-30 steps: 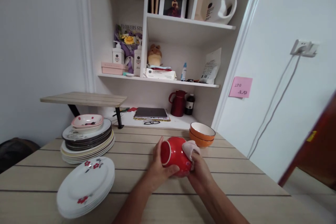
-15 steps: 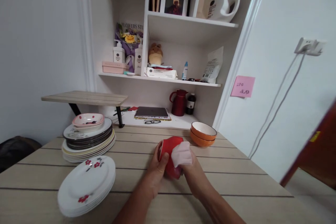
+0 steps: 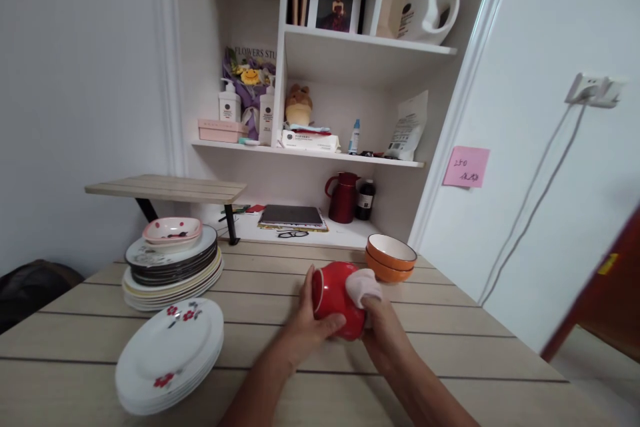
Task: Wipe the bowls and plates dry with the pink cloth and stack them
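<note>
A glossy red bowl (image 3: 333,297) is held on its side above the middle of the table, its pale-edged foot ring toward the left. My left hand (image 3: 311,320) grips it from the left, thumb across the near side and fingers partly hidden behind. A pale pink cloth (image 3: 363,287) is bunched in my right hand (image 3: 381,319) and lies against the bowl's right side. The fingertips of that hand are partly covered by cloth and bowl. Two stacked orange bowls (image 3: 389,270) with white insides stand just beyond, to the right.
On the left are flowered white plates (image 3: 167,360) in a stack, and a taller plate stack (image 3: 173,273) topped by pink-dotted dishes (image 3: 173,230). A small raised stand (image 3: 167,188) is behind them. At the back sit glasses (image 3: 293,234), a laptop (image 3: 291,215) and a red jug (image 3: 343,197).
The red bowl has been turned so its foot ring shows on the left. My right hand with the cloth has shifted a little to the right along it.
</note>
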The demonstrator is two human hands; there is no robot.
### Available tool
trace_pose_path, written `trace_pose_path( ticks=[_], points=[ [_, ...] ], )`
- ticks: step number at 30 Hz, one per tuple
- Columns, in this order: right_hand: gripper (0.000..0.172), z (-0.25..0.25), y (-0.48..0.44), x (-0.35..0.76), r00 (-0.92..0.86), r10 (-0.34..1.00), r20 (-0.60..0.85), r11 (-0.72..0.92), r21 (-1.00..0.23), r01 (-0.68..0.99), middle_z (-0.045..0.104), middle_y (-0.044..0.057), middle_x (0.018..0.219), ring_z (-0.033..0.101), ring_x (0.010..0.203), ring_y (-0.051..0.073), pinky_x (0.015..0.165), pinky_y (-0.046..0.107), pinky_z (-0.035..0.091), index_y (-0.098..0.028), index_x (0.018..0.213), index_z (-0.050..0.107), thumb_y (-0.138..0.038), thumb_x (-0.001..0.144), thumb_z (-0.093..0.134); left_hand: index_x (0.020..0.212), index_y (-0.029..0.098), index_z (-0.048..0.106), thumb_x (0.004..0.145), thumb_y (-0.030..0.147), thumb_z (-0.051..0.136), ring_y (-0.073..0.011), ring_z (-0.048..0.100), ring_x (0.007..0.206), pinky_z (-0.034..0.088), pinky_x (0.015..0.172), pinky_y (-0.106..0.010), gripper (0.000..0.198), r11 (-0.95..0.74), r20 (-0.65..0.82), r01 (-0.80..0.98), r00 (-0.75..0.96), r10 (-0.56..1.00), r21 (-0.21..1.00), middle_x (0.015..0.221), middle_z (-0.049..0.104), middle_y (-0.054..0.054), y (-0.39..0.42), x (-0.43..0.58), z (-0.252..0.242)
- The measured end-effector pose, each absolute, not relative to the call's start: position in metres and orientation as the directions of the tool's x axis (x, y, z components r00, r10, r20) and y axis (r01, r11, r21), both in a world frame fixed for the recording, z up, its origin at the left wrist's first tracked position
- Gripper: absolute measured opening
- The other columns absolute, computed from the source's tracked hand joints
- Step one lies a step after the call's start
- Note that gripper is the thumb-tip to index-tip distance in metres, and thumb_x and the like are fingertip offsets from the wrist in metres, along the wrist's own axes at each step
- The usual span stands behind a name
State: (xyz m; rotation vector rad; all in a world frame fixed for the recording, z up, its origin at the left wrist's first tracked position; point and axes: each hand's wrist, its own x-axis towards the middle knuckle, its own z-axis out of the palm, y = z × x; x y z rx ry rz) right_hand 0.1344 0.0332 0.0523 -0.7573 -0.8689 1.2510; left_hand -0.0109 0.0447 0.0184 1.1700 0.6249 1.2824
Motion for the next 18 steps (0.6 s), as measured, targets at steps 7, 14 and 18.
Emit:
trace_pose_path(
  ticks=[7, 14, 18],
  points=[
    [0.027, 0.055, 0.037, 0.147, -0.040, 0.999, -0.030, -0.049, -0.764, -0.643, 0.074, 0.004, 0.087, 0.067, 0.076, 0.023, 0.066, 0.034, 0.056, -0.021, 0.089, 0.067, -0.027, 0.063, 0.073, 0.152, 0.027, 0.029, 0.047, 0.052, 0.092, -0.0407, 0.036, 0.141, 0.033, 0.115, -0.050, 0.125, -0.318, 0.372, -0.343, 0.102, 0.923, 0.884, 0.153, 0.038, -0.017, 0.042, -0.001, 0.026],
    [0.022, 0.060, 0.021, 0.126, -0.019, 0.983, 0.181, 0.158, -0.901, -0.404, 0.067, -0.004, 0.078, 0.058, 0.071, 0.014, 0.066, 0.023, 0.050, -0.023, 0.086, 0.062, -0.018, 0.066, 0.071, 0.145, 0.024, 0.041, 0.068, 0.060, 0.079, -0.0325, 0.049, 0.133, 0.038, 0.112, -0.043, 0.094, -0.155, 0.223, -0.566, 0.052, 0.973, 0.809, 0.145, 0.054, -0.014, 0.041, 0.012, 0.018],
    [0.037, 0.056, 0.017, 0.113, -0.210, 0.885, 0.416, 0.414, -0.909, -0.055, 0.071, 0.001, 0.091, 0.061, 0.080, 0.019, 0.074, 0.028, 0.049, -0.022, 0.103, 0.064, -0.014, 0.067, 0.070, 0.132, 0.020, 0.059, 0.067, 0.079, 0.063, -0.0360, 0.057, 0.124, 0.044, 0.106, -0.048, 0.088, 0.126, -0.037, -0.653, 0.149, 0.988, 0.747, 0.125, 0.069, -0.013, 0.041, 0.006, 0.020]
  ],
)
